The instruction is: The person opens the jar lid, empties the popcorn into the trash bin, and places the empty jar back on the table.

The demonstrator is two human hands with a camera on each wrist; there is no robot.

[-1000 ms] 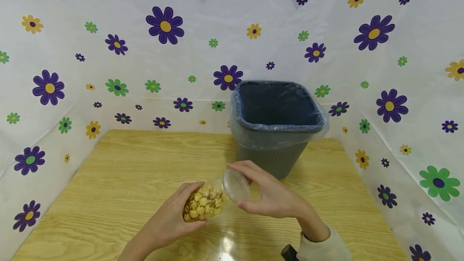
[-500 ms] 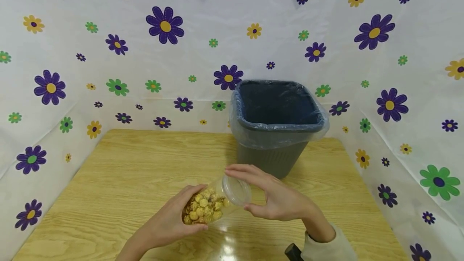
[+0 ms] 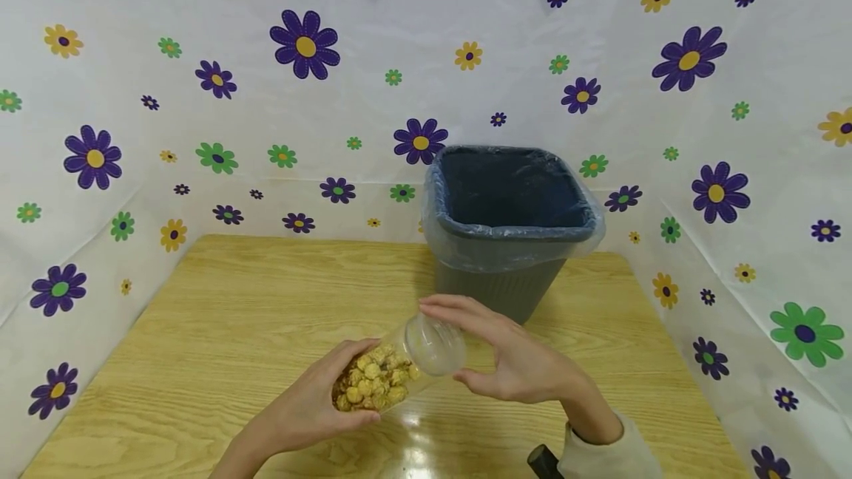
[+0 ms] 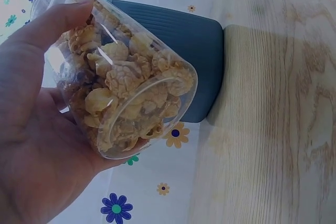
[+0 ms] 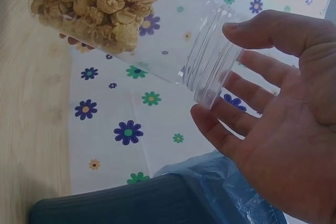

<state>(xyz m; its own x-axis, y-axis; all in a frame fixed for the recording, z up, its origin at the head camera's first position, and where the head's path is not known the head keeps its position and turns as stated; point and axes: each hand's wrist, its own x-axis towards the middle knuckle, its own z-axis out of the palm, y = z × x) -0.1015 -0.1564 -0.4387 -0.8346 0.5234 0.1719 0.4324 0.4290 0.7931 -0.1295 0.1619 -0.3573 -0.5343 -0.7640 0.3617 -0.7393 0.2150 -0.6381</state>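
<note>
A clear plastic jar (image 3: 418, 381) is tilted above the table, its mouth end up and to the right. Yellowish popcorn (image 3: 373, 380) fills its lower part. My left hand (image 3: 316, 399) grips the jar near the base, with the thumb across the side in the left wrist view (image 4: 47, 93). At the mouth, my right hand (image 3: 515, 361) holds the clear lid (image 3: 441, 346) by its rim, between thumb and fingertips. The right wrist view shows the lid (image 5: 219, 80) at the ringed neck of the jar; whether it is fully loose I cannot tell.
A grey bin (image 3: 495, 287) with a clear bag liner (image 3: 466, 253) over its rim stands behind the right hand. The wooden table (image 3: 266, 301) is enclosed by flower-printed sheeting (image 3: 373, 13). A dark cylindrical object (image 3: 544, 460) shows by the right sleeve.
My right hand has shifted slightly rightward, and its fingers have changed position around the lid. The left hand keeps its grip on the jar, almost still.
</note>
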